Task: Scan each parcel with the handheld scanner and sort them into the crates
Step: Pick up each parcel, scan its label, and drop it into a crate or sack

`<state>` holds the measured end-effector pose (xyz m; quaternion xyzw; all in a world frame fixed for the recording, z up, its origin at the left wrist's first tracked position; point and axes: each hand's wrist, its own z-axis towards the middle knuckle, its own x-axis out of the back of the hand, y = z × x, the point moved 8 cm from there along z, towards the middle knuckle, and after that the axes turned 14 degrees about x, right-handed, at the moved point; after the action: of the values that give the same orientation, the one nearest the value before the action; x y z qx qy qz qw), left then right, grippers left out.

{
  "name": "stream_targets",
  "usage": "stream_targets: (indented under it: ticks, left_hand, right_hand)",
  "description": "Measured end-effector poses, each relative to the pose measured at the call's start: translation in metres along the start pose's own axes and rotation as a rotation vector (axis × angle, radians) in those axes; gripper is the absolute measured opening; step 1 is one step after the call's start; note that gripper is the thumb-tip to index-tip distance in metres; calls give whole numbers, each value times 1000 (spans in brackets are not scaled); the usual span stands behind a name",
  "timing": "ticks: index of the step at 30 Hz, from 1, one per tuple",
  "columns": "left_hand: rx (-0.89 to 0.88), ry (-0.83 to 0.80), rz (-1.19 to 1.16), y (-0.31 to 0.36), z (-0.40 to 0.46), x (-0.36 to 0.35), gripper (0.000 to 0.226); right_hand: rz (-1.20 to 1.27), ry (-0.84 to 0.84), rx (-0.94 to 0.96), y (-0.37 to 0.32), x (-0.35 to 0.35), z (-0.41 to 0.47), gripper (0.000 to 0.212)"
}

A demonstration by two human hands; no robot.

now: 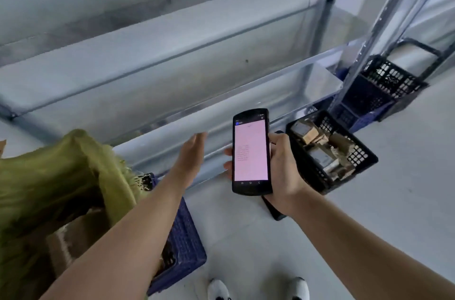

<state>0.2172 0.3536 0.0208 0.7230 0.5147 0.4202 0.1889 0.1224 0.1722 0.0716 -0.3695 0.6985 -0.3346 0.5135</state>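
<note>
Scanner (251, 152) in right hand (283, 169), seemingly upright.

Head view looks steeply down; floor (258, 238) near.

Scanner (250, 151) screen text illegible.

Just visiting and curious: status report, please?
Right hand grips scanner. Left hand open, empty. Parcels in black crate. Nothing in the way.
</note>
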Motion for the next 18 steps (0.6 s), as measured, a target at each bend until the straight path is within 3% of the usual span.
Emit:
stream_targets:
  ticks: [5,9,13,18]
  left_hand:
    - [66,-152,85,20,-1,-140,69]
    - [53,-245,119,32,-1,-224,28]
    - [92,-320,192,31,21,-275,35]
    - [142,-420,231,25,82,-343,24]
  right_hand:
    - [6,118,-41,-22,121,3,67]
    - [42,248,-32,-35,204,5,69]
    - [62,337,-38,-42,266,22,63]
    - [4,404,-43,-27,329,78,67]
